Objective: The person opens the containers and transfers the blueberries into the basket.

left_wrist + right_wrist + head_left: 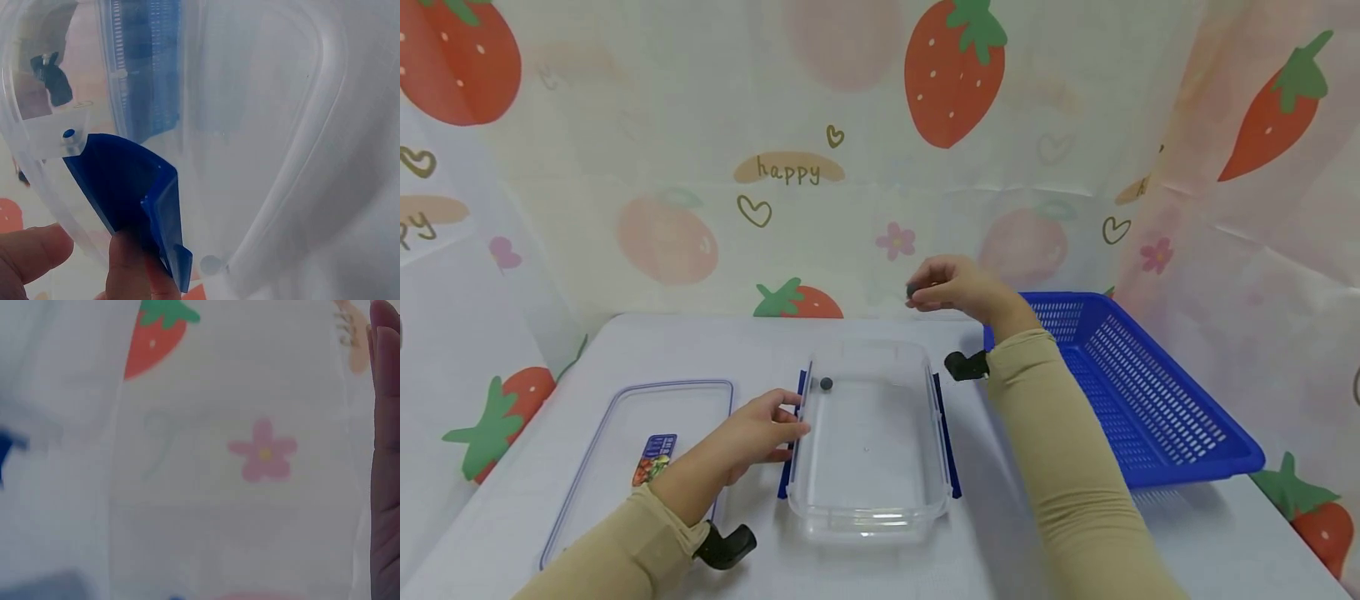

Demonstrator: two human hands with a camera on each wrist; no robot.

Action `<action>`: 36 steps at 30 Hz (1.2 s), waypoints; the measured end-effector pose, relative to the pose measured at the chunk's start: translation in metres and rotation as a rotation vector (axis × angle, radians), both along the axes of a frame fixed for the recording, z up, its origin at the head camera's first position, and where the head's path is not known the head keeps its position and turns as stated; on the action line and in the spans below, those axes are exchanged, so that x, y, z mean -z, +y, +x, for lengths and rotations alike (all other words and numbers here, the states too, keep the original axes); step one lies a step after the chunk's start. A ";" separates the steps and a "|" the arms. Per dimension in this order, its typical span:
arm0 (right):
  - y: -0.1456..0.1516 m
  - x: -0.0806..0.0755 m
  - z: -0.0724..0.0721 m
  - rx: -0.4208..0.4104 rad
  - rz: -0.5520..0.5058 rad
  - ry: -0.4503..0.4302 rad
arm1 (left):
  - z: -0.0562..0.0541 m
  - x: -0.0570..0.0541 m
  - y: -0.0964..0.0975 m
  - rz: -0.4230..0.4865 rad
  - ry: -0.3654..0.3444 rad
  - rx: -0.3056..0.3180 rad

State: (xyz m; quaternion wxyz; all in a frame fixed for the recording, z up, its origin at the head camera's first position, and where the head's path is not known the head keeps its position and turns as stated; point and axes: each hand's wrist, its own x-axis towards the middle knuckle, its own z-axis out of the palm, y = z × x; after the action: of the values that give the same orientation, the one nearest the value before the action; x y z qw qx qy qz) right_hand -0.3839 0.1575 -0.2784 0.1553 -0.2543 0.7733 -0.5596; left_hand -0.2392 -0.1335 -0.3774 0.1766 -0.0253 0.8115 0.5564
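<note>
A clear plastic container (872, 450) with blue side latches stands in the middle of the table. At its left side my left hand (767, 429) holds the rim, thumb over the edge and fingers by the blue latch (140, 187), which hangs folded out. One small dark ball (826, 383) lies inside, near the back left corner. My right hand (951, 285) is raised above the container's far right end and pinches another small dark ball (912, 291) between thumb and fingertips. Only the edge of that hand shows in the right wrist view, its ball out of sight.
To the left lies a clear lid (625, 417) with a blue-edged rim and a colourful label, partly under my left forearm. A blue perforated basket (1180, 392) stands at the right, partly behind my right arm. Behind the table hangs a strawberry-print cloth (700, 100).
</note>
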 end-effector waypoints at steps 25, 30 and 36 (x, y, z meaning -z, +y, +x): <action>0.160 0.043 0.011 0.300 0.046 -0.089 | 0.000 0.001 0.001 -0.013 -0.015 -0.002; 0.169 0.056 0.011 0.305 0.068 -0.103 | -0.001 0.001 0.001 -0.015 -0.022 -0.002; 0.178 0.068 0.013 0.343 0.172 -0.130 | -0.001 0.000 0.002 -0.010 -0.018 0.001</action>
State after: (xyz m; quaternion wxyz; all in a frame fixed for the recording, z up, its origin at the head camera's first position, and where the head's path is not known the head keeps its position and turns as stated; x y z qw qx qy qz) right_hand -0.3705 0.3351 -0.3462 0.1287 -0.0681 0.8384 -0.5252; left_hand -0.2405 -0.1315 -0.3775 0.1841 -0.0309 0.8126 0.5521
